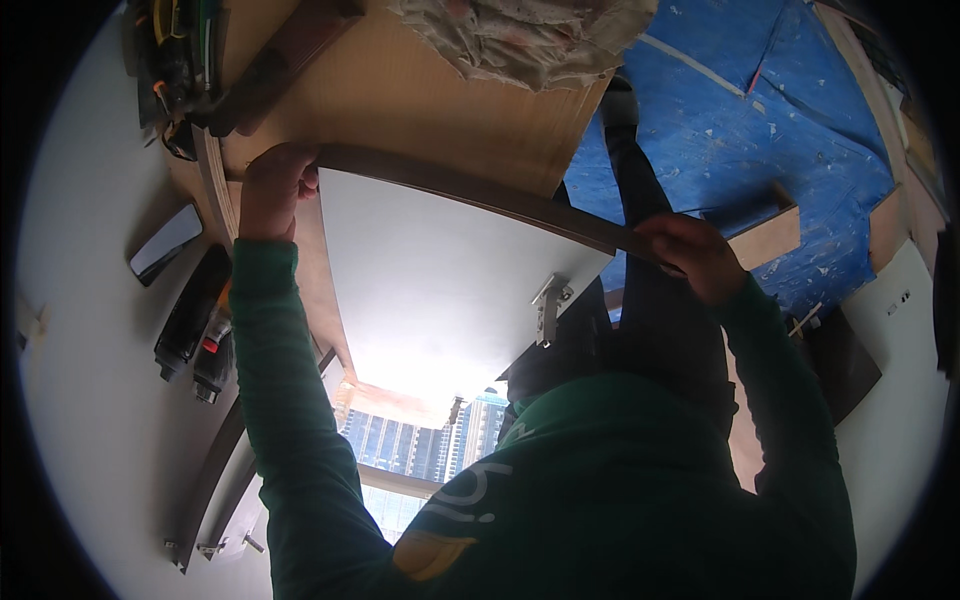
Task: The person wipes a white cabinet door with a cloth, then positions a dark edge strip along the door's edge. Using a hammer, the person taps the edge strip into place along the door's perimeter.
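A cabinet door (pixel 430 250) with a white face and a dark brown edge (pixel 480 190) is held out in front of my body. My left hand (pixel 275 190) is closed round its far left corner. At the right end of the brown edge, my right hand (pixel 690 250) grips it with curled fingers. A metal hinge (pixel 550 305) is fixed to the white face near its right side, and another hinge (pixel 455 410) shows at the door's near edge. Beyond the door lies a wooden worktop (pixel 430 110), partly covered by the door.
A crumpled cloth (pixel 530 40) lies on the worktop's far side. Hand tools (pixel 175 60) fill the far left corner. A phone (pixel 165 243) and black power tools (pixel 195 310) are at the left. Blue sheeting (pixel 700 130) covers the floor, with a wooden offcut (pixel 768 237) on it.
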`<act>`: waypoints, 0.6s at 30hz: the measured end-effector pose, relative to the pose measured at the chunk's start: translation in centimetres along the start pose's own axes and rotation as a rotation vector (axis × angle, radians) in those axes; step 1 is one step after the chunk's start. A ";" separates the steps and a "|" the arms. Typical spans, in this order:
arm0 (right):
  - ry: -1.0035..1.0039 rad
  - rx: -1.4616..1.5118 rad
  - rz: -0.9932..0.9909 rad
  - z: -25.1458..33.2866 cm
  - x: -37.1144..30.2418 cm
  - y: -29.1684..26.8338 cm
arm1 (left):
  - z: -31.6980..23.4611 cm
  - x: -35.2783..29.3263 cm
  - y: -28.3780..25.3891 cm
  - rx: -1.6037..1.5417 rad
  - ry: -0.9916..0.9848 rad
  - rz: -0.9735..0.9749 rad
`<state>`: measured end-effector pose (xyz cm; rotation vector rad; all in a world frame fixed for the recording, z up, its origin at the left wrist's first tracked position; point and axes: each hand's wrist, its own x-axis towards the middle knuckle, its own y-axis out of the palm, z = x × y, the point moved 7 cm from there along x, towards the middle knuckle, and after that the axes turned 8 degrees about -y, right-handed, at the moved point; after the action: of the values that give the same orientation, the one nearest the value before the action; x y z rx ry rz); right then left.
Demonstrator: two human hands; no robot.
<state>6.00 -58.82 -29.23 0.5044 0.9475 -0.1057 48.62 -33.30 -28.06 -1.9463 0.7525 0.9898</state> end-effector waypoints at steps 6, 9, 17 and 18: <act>-0.050 -0.087 -0.049 -0.8 0.6 0.3 | -1.0 -0.8 0.8 -0.033 -0.002 -0.008; -0.090 -0.067 -0.086 -0.2 0.5 0.4 | -1.1 -0.9 0.9 -0.010 -0.007 -0.008; -0.208 -0.209 -0.137 1.0 0.0 1.5 | -1.1 -0.9 0.7 0.016 -0.026 -0.047; -0.212 -0.206 -0.141 1.0 -0.1 1.7 | -1.1 -0.9 0.7 0.013 -0.025 -0.041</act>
<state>7.19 -57.80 -28.05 0.2302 0.7752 -0.1829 48.00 -34.49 -27.18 -1.9273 0.7003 0.9802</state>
